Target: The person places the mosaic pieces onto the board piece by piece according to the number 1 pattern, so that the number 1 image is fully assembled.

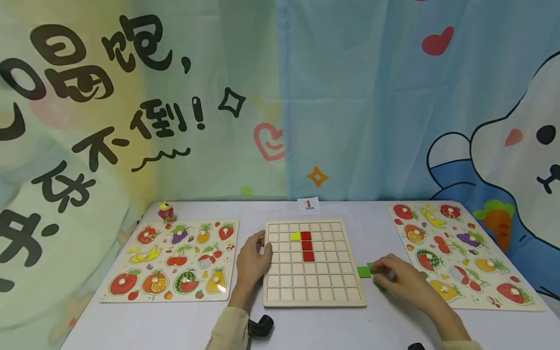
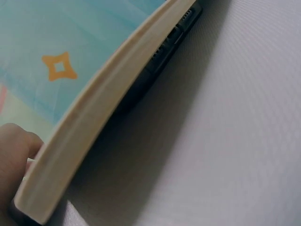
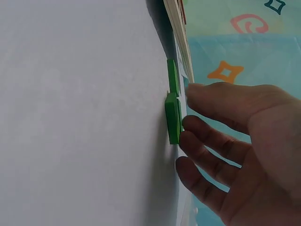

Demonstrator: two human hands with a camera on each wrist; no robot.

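A pale wooden grid board point(image 1: 312, 296) lies flat at the table's middle. In its upper cells sit a yellow tile point(image 1: 295, 236) and a column of red tiles point(image 1: 308, 245). My left hand point(image 1: 253, 260) grips the board's left edge, thumb at the rim; the left wrist view shows the board edge point(image 2: 89, 117) close up, with a dark object point(image 2: 160, 56) under it. Beside the board's right edge are green tiles point(image 1: 364, 272), partly hidden by my right hand point(image 1: 400, 282). In the right wrist view its loosely bent fingertips meet the green tiles point(image 3: 172, 117) without closing round them.
Fruit puzzle boards lie at the left point(image 1: 170, 262) and the right point(image 1: 463, 257). A small card with a coloured grid pattern point(image 1: 308, 206) lies behind the wooden board. A little red and yellow figurine point(image 1: 166, 212) stands at the back left. A printed curtain point(image 1: 350, 121) hangs behind the table.
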